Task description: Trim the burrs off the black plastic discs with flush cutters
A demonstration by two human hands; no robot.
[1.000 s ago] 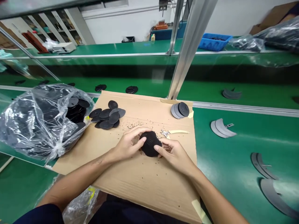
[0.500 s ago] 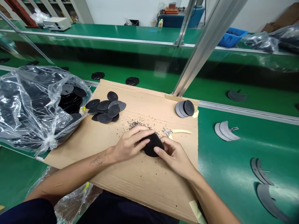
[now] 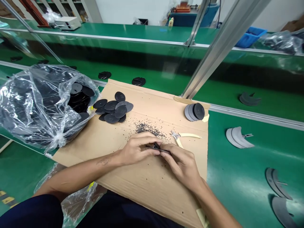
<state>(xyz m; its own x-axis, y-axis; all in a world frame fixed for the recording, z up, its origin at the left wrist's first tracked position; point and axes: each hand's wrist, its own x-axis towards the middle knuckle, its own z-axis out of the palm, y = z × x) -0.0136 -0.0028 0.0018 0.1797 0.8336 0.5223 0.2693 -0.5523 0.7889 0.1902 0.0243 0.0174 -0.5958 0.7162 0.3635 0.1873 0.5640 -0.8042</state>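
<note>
Both of my hands grip one thin black plastic disc (image 3: 155, 148), tilted nearly edge-on above the cardboard. My left hand (image 3: 140, 147) pinches its left side between thumb and fingers. On its right side, my right hand (image 3: 181, 160) does the same; the fingers cover much of the disc. Small black bits (image 3: 147, 128) lie scattered just beyond my hands. Cream-handled nippers (image 3: 187, 135) rest to the right of them, jaws toward the bits. A loose pile of black discs (image 3: 111, 110) sits at the left, and a neat stack of discs (image 3: 194, 112) stands back right.
A clear plastic bag (image 3: 45, 107) full of black discs bulges over the left side of the cardboard sheet (image 3: 152, 193). A metal post (image 3: 209, 60) slants up behind the stack. Curved grey parts (image 3: 237, 137) lie on the green surface at right.
The disc has turned from showing its broad face to nearly edge-on, with both hands still on it. The whole view has shifted slightly, so surroundings appear farther right.
</note>
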